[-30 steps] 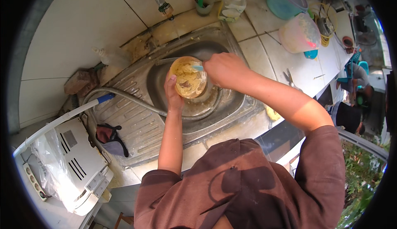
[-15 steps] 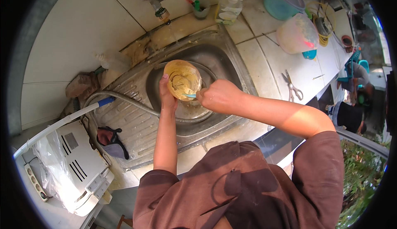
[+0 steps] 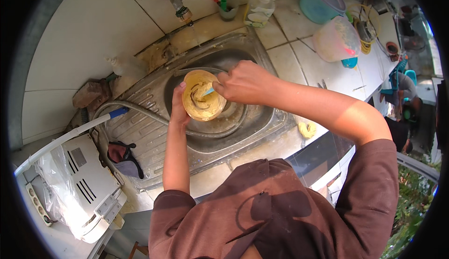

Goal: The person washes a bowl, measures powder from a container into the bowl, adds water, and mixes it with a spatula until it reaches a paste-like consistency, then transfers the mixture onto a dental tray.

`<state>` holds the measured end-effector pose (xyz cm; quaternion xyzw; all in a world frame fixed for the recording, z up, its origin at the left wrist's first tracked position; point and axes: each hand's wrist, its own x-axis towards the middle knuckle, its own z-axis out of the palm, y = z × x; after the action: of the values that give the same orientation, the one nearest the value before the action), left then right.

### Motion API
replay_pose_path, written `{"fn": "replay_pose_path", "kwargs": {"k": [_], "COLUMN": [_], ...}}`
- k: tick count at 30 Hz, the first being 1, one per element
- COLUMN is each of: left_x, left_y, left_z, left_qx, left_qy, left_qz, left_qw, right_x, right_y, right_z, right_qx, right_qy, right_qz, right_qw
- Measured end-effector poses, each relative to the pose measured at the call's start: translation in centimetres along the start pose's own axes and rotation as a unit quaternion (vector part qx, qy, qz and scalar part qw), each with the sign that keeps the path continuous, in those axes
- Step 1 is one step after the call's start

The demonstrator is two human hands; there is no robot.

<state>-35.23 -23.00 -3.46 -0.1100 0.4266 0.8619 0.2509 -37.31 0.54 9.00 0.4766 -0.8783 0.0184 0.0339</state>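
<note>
My left hand (image 3: 179,104) grips a yellowish round cup (image 3: 203,111) from its left side, tilted so that the pale yellow paste smeared inside faces up. My right hand (image 3: 239,82) is closed on a light blue utensil (image 3: 208,90), whose tip is down in the paste. The cup is held over the steel sink basin (image 3: 233,133), where a flexible grey hose (image 3: 166,121) lies curved beneath it.
A tap (image 3: 183,13) drips behind the sink. Pump bottle (image 3: 258,8), lidded tub (image 3: 322,1), pink-white container (image 3: 336,39) stand right. A yellow item (image 3: 307,129) lies on the counter edge. An appliance (image 3: 91,184) and dark cloth (image 3: 125,158) are left; a person (image 3: 402,88) is far right.
The cup has moved left and tilted in different ways. My right hand with the blue utensil dipped lower half a second ago and is now higher, angled down into the cup.
</note>
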Motion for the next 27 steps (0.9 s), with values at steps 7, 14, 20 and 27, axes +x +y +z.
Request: {"fn": "replay_pose_path", "kwargs": {"k": [7,14,20,27], "left_x": [-0.2,-0.8,-1.3,-1.5], "left_y": [0.0,-1.4,-1.3,0.5], "left_z": [1.1,0.2,1.1,2.1], "left_qx": [0.024,0.015,0.013,-0.058], "left_qy": [0.002,0.041,0.061,0.018], "left_qz": [0.118,0.159,0.087,0.077], "left_qw": [0.993,0.986,0.994,0.995], "right_x": [-0.3,-3.0,-3.5,-8.9], "right_y": [-1.5,-0.1,0.5,1.1], "right_z": [0.9,0.4,-3.4,-3.5], "right_qx": [0.190,0.265,0.090,-0.048], "right_qy": [-0.123,-0.173,-0.081,0.051], "right_qz": [0.269,0.349,0.204,0.074], "right_qw": [0.936,0.882,0.971,0.995]}}
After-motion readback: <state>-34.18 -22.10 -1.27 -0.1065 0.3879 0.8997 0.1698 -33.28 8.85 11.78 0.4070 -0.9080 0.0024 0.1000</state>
